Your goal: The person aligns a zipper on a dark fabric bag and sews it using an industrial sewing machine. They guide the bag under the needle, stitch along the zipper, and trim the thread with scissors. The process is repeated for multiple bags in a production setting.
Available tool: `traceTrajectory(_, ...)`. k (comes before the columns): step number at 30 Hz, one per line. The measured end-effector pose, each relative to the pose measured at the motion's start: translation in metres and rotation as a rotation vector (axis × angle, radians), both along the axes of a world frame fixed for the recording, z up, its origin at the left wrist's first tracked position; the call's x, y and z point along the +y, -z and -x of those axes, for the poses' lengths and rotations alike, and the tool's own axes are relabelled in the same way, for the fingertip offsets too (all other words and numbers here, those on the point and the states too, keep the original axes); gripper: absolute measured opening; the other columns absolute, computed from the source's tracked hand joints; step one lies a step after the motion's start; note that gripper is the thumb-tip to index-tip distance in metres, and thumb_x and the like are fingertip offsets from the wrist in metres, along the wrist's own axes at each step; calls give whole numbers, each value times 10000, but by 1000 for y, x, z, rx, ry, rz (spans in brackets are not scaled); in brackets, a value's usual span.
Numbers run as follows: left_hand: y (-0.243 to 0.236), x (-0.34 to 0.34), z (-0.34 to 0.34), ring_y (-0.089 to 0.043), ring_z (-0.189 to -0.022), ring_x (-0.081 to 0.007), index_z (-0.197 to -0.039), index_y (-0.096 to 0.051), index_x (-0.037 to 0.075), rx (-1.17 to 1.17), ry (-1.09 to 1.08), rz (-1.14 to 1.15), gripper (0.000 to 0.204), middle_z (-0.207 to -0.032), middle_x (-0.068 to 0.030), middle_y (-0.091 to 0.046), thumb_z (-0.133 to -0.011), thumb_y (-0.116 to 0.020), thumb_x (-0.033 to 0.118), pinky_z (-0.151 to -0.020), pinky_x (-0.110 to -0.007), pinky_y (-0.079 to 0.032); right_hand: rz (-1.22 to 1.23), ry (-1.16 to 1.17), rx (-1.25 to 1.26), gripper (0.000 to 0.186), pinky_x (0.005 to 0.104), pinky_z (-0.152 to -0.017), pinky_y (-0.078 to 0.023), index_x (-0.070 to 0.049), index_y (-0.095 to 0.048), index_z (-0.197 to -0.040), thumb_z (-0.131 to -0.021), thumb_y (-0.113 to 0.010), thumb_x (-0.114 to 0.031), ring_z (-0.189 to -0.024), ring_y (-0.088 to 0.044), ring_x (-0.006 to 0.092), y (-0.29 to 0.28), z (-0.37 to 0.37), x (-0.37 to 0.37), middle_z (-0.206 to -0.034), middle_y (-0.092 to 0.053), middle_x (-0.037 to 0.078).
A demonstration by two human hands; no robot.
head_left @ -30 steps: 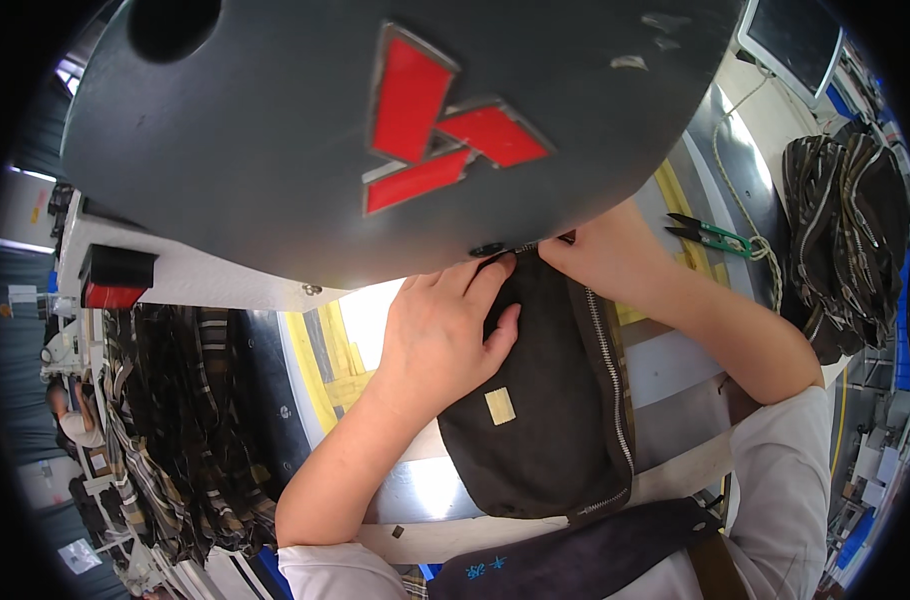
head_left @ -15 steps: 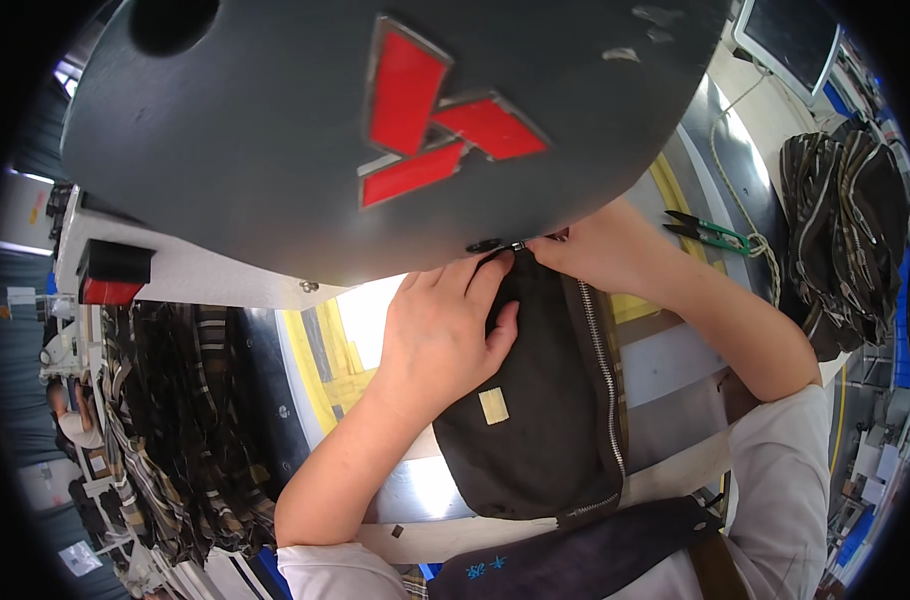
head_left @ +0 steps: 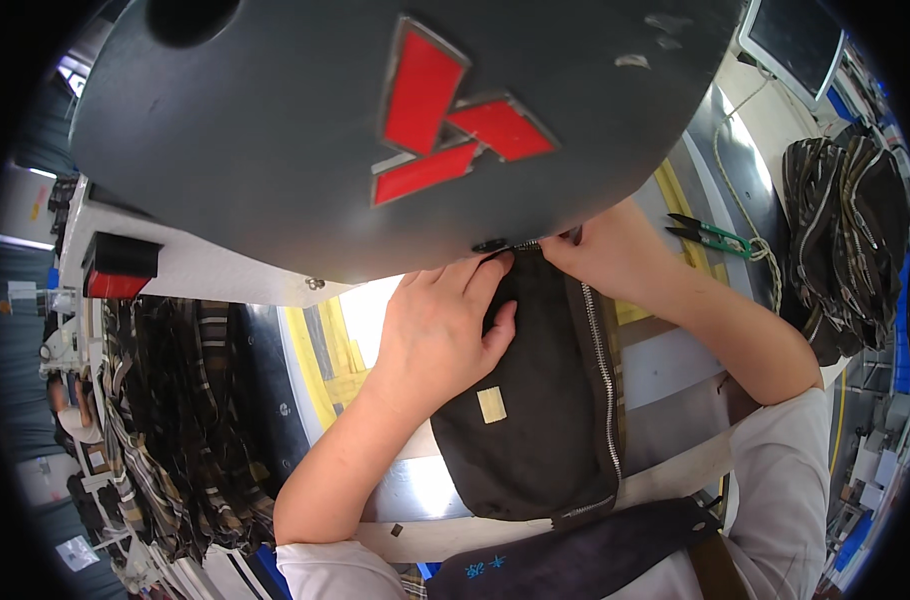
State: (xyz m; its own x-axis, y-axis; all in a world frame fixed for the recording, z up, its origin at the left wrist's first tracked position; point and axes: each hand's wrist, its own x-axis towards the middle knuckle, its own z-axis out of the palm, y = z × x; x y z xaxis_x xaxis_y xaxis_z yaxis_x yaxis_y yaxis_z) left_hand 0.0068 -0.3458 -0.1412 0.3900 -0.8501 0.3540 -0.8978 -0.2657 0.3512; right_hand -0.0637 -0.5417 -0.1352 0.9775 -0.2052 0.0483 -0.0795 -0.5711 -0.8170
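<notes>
A dark fabric piece (head_left: 535,420) with a metal zipper (head_left: 600,370) along its right side and a small yellow patch (head_left: 491,405) lies below the dark grey sewing machine head (head_left: 275,130). My left hand (head_left: 437,325) rests on its upper left part, thumb apart from the fingers, pressing flat on the cloth; its fingertips come up to the machine's lower edge. At the top right corner, near the zipper's upper end, my right hand (head_left: 610,255) is closed on the cloth. Some of its fingertips are hidden behind the cloth and the machine head.
Green-handled thread snips (head_left: 715,236) tied to a cord lie to the right. Dark zippered pieces (head_left: 840,230) are heaped at far right. Striped cloth (head_left: 190,420) hangs in a pile at left. A screen (head_left: 795,40) stands upper right. Another person (head_left: 78,415) is far left.
The view has shifted slightly, so the machine head sits a little farther right. Both hands keep nearly the same places on the cloth, which has hardly moved.
</notes>
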Motion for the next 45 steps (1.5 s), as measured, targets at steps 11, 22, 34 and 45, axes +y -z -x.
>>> traceTrajectory(11,0,1,-1,-633,-1006,-304,-1046,-652,27,14,5,-10,336,-1154,-93,-638,-718,-706,76,-869,-395,-514,95,-65,-98,91,345,-592,-447,-49,-623,-839,-762,-614,-2,-644,-546,201,7,-1,1,-777,-543,60)
traceTrajectory(22,0,2,-1,-628,-1011,-301,-1054,-650,23,8,5,-13,345,-1154,-97,-633,-718,-707,73,-876,-392,-511,252,9,49,145,353,-647,-493,-43,-637,-930,-790,-637,-83,-711,-627,225,-1,0,-2,-779,-628,78)
traceTrajectory(34,1,1,0,-629,-1006,-304,-1067,-642,18,15,12,17,370,-1143,-104,-634,-703,-702,50,-867,-389,-520,-2,-30,33,166,326,-608,-470,-45,-644,-945,-783,-649,-81,-662,-605,166,8,-4,-5,-707,-627,42)
traceTrajectory(45,0,1,0,-631,-1004,-300,-1056,-648,19,11,5,0,357,-1129,-99,-639,-704,-699,55,-861,-395,-521,53,-5,17,135,360,-602,-465,-29,-610,-904,-775,-619,-69,-646,-596,215,3,-3,-1,-685,-600,61)
